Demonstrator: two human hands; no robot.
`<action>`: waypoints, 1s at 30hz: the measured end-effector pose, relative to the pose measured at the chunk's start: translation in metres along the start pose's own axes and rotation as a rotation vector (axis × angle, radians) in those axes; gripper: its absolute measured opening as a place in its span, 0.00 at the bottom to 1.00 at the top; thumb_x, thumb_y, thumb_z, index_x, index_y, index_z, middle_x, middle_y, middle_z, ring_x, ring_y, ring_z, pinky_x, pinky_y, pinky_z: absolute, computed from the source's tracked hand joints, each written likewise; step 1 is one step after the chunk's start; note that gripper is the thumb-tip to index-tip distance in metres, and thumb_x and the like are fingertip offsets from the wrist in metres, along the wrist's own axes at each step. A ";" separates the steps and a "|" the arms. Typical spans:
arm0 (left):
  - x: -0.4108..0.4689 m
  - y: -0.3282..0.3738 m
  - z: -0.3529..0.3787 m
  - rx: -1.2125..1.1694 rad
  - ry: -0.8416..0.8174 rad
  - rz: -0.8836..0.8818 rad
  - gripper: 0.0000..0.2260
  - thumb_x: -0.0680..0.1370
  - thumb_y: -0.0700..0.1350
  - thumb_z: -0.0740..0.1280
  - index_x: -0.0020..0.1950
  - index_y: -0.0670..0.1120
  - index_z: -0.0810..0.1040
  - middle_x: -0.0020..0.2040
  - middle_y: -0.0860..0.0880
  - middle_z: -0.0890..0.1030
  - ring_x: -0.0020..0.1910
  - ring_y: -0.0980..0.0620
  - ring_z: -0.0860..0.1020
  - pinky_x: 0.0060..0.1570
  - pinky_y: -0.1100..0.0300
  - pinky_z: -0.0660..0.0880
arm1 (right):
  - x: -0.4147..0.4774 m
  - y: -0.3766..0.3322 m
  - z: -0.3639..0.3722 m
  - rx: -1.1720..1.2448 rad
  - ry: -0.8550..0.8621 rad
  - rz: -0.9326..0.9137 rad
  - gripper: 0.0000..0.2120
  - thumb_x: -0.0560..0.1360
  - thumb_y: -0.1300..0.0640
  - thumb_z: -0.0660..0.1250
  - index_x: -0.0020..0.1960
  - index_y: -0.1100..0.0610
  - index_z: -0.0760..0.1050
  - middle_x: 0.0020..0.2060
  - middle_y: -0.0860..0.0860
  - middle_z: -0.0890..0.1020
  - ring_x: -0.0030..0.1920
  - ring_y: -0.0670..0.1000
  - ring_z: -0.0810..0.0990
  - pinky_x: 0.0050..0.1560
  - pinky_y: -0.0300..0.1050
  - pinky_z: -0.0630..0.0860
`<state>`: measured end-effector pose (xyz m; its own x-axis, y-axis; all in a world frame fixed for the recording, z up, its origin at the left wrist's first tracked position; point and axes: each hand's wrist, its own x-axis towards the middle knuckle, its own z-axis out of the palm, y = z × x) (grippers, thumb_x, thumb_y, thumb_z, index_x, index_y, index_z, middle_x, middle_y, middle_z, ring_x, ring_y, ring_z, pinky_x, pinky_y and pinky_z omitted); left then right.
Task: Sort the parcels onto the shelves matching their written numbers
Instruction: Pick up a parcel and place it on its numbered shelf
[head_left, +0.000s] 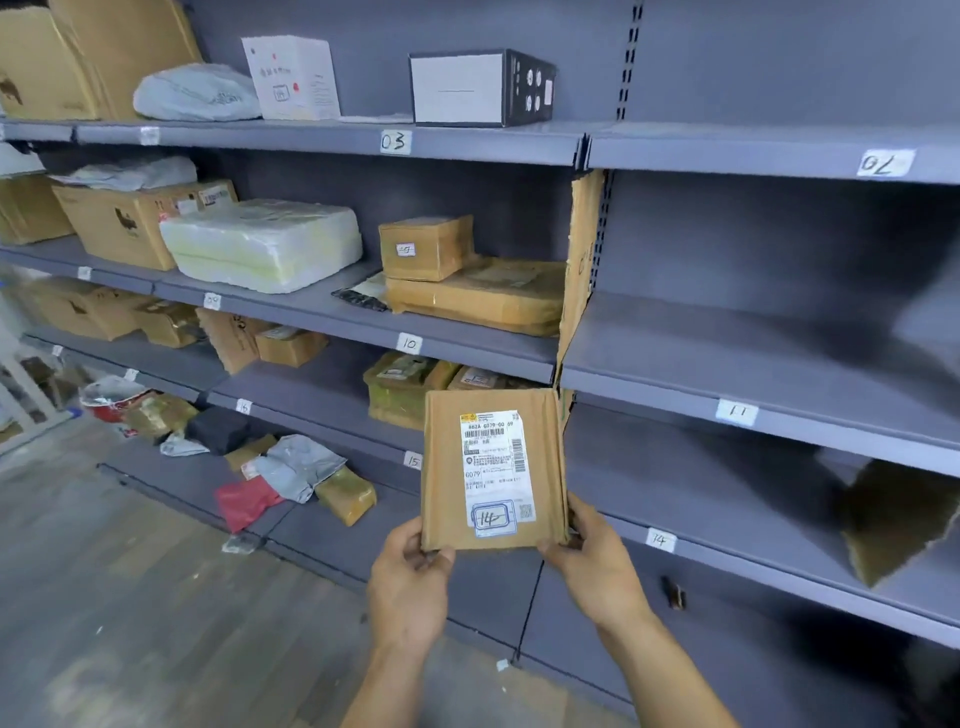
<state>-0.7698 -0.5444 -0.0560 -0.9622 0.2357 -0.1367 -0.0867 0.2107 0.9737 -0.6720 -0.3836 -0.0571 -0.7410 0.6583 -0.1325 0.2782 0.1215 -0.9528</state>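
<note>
Fingers (411, 536) of the left hand (410, 577) pinch the parcel (493, 467) at its bottom left corner; fingers (583, 515) of the right hand (597, 566) pinch its bottom right corner. The parcel, marked 14, stands upright just left of the 14 tag (660, 540).

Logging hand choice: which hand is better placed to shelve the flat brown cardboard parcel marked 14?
Likely right: right hand holds the parcel corner nearest the white 14 tag; left hand sits farther.
</note>
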 end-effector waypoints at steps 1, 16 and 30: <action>0.005 -0.002 -0.001 0.000 -0.030 0.006 0.15 0.75 0.37 0.72 0.53 0.57 0.79 0.47 0.58 0.84 0.48 0.59 0.82 0.52 0.58 0.76 | -0.003 0.001 0.003 0.006 0.030 0.012 0.28 0.74 0.65 0.68 0.69 0.43 0.73 0.56 0.37 0.83 0.60 0.40 0.79 0.66 0.49 0.75; 0.017 -0.038 0.057 0.081 -0.486 -0.011 0.15 0.75 0.38 0.73 0.51 0.59 0.78 0.45 0.58 0.85 0.46 0.54 0.84 0.52 0.55 0.78 | -0.055 0.034 -0.027 -0.069 0.384 0.206 0.21 0.73 0.65 0.66 0.59 0.43 0.77 0.50 0.39 0.84 0.46 0.40 0.81 0.45 0.34 0.75; 0.050 -0.035 0.185 0.213 -0.474 -0.028 0.14 0.75 0.39 0.72 0.56 0.54 0.79 0.44 0.60 0.84 0.45 0.59 0.83 0.49 0.61 0.76 | 0.038 0.092 -0.113 -0.085 0.341 0.294 0.19 0.74 0.62 0.65 0.61 0.44 0.75 0.48 0.41 0.84 0.50 0.48 0.82 0.48 0.43 0.80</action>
<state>-0.7671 -0.3639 -0.1307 -0.7331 0.6209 -0.2775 -0.0084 0.3997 0.9166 -0.6057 -0.2633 -0.1190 -0.3838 0.8792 -0.2825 0.5061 -0.0557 -0.8607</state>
